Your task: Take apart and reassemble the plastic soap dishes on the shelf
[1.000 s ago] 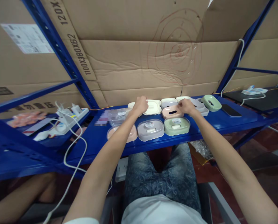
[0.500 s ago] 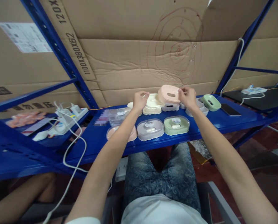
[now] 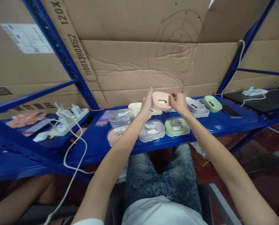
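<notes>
I hold a pink soap-dish part (image 3: 160, 100) up above the blue shelf (image 3: 97, 137), between both hands. My left hand (image 3: 146, 105) grips its left side and my right hand (image 3: 177, 102) grips its right side. Below them, near the shelf's front edge, sit a pink lidded box (image 3: 116, 133), a grey lidded box (image 3: 151, 130) and a green lidded box (image 3: 176, 126). Cream parts (image 3: 135, 107) lie behind my left hand.
A grey dish (image 3: 195, 106) and a green dish (image 3: 211, 103) lie to the right, then a black phone (image 3: 231, 110). A clear plastic bag (image 3: 120, 116) lies at left. A white power strip (image 3: 67, 120) with cables sits on the left shelf. Cardboard (image 3: 139, 62) backs the shelf.
My right hand lifted the pink part off the shelf and brought it left and lower. My left hand left the cream part and took hold of the pink part's left side.
</notes>
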`<state>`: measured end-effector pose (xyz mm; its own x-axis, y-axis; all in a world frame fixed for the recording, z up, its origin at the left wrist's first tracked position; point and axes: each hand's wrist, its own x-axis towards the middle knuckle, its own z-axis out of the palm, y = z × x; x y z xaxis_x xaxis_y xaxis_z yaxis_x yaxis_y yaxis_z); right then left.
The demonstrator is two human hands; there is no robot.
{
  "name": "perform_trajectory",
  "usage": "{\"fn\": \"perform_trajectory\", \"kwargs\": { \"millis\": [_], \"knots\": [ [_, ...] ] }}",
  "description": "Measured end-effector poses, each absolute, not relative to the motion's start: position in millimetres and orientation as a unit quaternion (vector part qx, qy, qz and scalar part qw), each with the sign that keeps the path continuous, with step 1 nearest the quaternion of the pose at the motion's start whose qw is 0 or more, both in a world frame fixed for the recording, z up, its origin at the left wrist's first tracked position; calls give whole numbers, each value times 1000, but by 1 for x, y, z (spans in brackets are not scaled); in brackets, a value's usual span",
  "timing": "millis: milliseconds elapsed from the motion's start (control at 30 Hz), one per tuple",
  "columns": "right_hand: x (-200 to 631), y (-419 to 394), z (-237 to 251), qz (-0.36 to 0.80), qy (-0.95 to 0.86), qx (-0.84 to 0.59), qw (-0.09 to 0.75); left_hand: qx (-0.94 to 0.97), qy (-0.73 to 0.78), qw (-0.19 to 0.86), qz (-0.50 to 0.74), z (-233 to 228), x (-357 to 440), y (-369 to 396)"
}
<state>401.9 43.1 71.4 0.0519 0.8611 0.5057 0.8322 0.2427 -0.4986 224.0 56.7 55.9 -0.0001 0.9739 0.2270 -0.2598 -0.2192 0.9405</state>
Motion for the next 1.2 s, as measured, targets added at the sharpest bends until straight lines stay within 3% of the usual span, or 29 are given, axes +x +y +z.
{"fn": "perform_trajectory", "kwargs": {
  "millis": [133, 300, 633, 767, 900, 1200],
  "knots": [
    [404, 43, 67, 15, -685, -608, 402, 471, 339, 546, 604, 59, 227, 46],
    [410, 50, 56, 77, -686, -536, 486, 488, 330, 556, 587, 62, 220, 40],
    [409, 51, 52, 124, -713, -439, 533, 482, 325, 542, 607, 56, 222, 36],
    [403, 43, 57, 281, -623, -438, 583, 479, 332, 557, 592, 56, 219, 36],
    [398, 33, 58, 490, -507, -420, 571, 483, 339, 555, 586, 60, 213, 33],
    [392, 28, 60, 516, -381, -418, 643, 520, 403, 492, 570, 72, 201, 27]
  ]
}}
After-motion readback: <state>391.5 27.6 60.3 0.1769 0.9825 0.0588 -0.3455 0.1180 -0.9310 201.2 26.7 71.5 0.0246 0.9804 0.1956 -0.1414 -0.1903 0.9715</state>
